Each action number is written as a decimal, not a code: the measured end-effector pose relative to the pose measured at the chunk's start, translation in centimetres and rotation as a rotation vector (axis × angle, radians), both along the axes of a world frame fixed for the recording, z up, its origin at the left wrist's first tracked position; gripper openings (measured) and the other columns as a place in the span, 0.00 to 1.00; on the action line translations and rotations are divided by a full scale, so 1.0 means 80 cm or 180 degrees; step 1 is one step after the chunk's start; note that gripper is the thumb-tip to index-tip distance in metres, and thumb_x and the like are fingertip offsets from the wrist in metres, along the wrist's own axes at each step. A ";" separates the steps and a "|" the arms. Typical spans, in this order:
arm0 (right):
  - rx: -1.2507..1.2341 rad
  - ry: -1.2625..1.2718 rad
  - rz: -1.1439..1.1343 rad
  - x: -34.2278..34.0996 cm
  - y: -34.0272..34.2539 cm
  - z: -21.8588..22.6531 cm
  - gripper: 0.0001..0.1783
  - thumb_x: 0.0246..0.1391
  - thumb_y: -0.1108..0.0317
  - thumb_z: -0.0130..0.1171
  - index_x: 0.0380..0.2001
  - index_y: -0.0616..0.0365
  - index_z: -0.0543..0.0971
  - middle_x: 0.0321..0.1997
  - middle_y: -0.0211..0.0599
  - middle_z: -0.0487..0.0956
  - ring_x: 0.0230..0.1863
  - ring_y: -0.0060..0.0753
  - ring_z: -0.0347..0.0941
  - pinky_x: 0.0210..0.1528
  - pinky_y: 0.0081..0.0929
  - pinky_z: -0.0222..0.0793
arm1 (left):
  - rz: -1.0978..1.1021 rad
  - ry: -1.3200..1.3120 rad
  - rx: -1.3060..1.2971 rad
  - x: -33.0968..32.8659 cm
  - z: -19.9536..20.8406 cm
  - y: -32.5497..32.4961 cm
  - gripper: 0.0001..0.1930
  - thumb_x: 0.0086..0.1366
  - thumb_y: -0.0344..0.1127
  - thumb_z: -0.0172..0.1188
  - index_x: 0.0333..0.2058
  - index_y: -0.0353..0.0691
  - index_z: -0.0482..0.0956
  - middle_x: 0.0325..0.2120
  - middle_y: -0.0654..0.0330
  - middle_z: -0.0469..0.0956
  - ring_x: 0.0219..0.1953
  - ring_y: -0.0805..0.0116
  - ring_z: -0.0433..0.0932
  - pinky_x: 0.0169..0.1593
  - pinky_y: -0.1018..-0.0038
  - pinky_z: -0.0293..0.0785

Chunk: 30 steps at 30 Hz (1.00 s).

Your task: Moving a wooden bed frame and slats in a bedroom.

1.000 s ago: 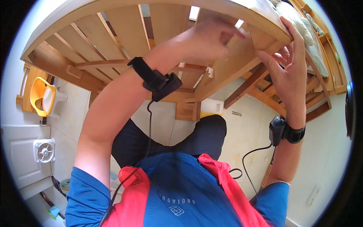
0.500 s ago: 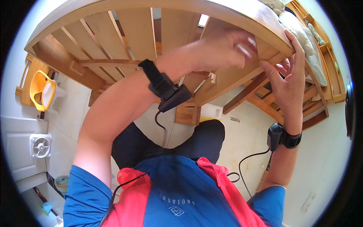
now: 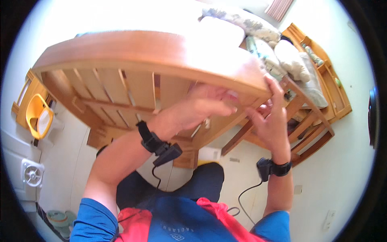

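A large piece of wooden furniture with a curved rim point(image 3: 133, 64) and slats point(image 3: 109, 86) inside rises in front of me. My right hand point(image 3: 273, 121) grips its right corner, thumb on the near side and fingers over the outer edge. Just left of that corner, under the rim, is my left hand point(image 3: 207, 105). Its thumb is stretched out, but the other fingers are blurred and partly in shadow. A small pale patch shows at those fingertips; I cannot make out whether it is a held object. Both wrists wear black strapped devices with cables.
Behind the right corner lie cushions and soft toys point(image 3: 290, 58) beside a wooden bench point(image 3: 334, 94). A slatted wooden frame point(image 3: 310, 121) stands below them. On the left are a yellow seat point(image 3: 38, 117) and a white fan point(image 3: 32, 172). Pale floor tiles point(image 3: 242, 181) lie underneath.
The view has shifted, so the furniture's sunlit upper side and more cushions show. My left hand has turned slightly under the rim; my right hand keeps its grip on the corner.
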State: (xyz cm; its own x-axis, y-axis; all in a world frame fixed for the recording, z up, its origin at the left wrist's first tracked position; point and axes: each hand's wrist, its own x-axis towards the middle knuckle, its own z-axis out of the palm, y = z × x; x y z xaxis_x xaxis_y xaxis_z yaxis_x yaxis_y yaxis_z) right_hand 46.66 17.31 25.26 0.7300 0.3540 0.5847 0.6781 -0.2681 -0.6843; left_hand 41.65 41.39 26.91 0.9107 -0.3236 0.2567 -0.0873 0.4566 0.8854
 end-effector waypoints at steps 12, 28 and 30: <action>-0.0185 0.1104 0.0330 0.013 -0.031 0.042 0.49 0.56 0.72 0.76 0.77 0.62 0.61 0.64 0.57 0.83 0.52 0.41 0.87 0.56 0.35 0.85 | 0.0524 -0.1044 0.2618 0.047 -0.046 0.012 0.20 0.65 0.28 0.67 0.56 0.40 0.84 0.49 0.62 0.85 0.52 0.67 0.81 0.58 0.64 0.78; -0.0503 -0.0611 -0.0455 -0.026 -0.021 0.067 0.38 0.56 0.81 0.65 0.72 0.61 0.73 0.80 0.51 0.71 0.81 0.50 0.65 0.84 0.43 0.56 | 0.6356 -0.0141 0.3124 -0.249 0.061 0.409 0.17 0.63 0.40 0.77 0.40 0.36 0.80 0.31 0.57 0.81 0.36 0.65 0.80 0.43 0.63 0.78; -0.0622 -0.0531 -0.0715 -0.029 -0.015 0.066 0.37 0.57 0.82 0.64 0.72 0.61 0.73 0.80 0.51 0.70 0.81 0.51 0.65 0.85 0.44 0.54 | 0.7158 -0.0275 0.3609 -0.296 0.102 0.450 0.26 0.61 0.40 0.78 0.52 0.34 0.78 0.45 0.49 0.80 0.47 0.57 0.80 0.55 0.61 0.77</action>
State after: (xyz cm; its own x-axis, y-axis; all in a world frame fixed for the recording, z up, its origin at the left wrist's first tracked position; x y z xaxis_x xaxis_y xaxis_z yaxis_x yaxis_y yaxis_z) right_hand 44.33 16.14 30.56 0.7025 0.3122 0.6395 0.6854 -0.5387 -0.4899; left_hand 17.99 77.39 35.07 -0.0470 0.6289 0.7761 0.4156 -0.6942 0.5877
